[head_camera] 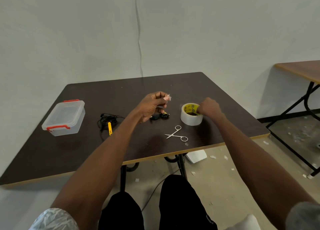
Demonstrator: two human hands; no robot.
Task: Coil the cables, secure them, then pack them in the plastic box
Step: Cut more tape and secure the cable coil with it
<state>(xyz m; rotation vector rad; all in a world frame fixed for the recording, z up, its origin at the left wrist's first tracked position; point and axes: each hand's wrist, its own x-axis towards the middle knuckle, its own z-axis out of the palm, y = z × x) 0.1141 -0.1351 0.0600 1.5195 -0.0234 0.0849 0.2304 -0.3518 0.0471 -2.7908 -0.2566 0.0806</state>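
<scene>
My left hand [153, 105] is raised over the table middle, pinching a small piece of clear tape [168, 97] between its fingertips. Just below it lies a small coiled black cable [160, 116]. My right hand [208, 107] grips the rim of a roll of clear tape [190, 115] with a yellow core, which stands flat on the dark table [216, 94]. A loose black cable [106, 119] with a yellow tie [109, 128] across it lies to the left. The clear plastic box [65, 118] with red latches sits closed at far left.
Small metal scissors [176, 134] lie open near the front edge, below the tape roll. A scrap of tape [186, 144] lies beside them. A second table [304, 70] stands at right. Paper scraps litter the floor [225, 169]. My knees are under the table's front edge.
</scene>
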